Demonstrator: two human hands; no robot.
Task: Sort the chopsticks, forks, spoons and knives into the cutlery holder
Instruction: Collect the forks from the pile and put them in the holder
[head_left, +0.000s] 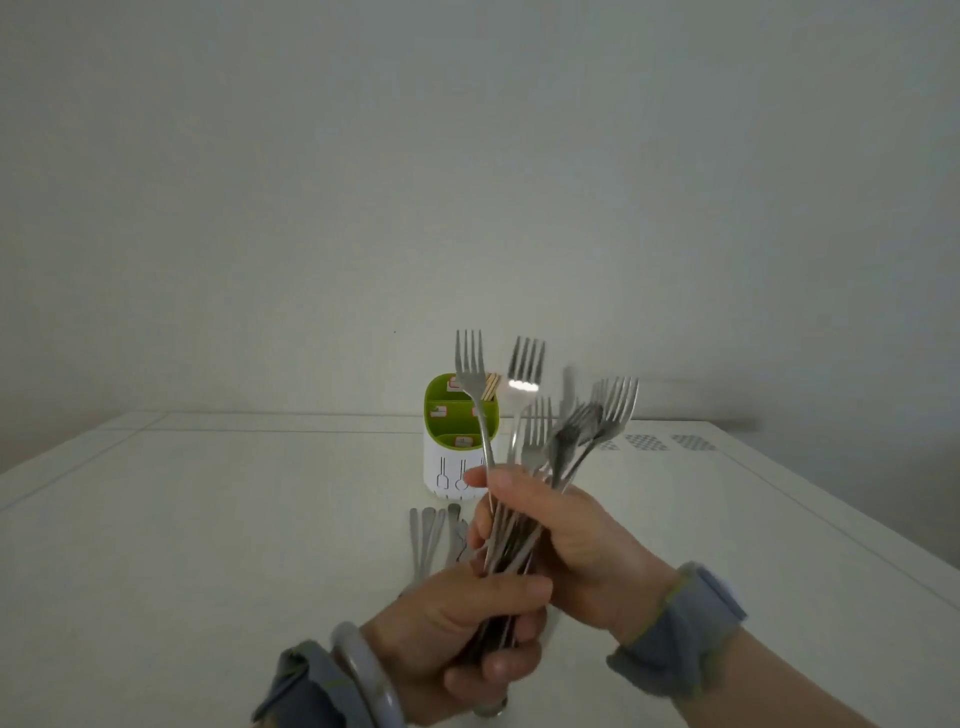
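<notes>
We see a pale tabletop (208, 519) against a bare wall (311, 156). Our left hand (457, 623) and right hand (561, 535) each keep a closed grip on upright forks (524, 415), before the cutlery holder (447, 431).

The forks (524, 395) are showing as polished metal, one catching a bright glint. The cutlery holder (457, 467) is looking like smooth plastic, glossy green above white. The chopsticks (490, 387) are appearing as pale wood. The table (208, 519) is presenting a smooth, matt whitish surface. A glossy grey bangle (363, 670) is gleaming beside cloth cuffs (680, 634).
</notes>
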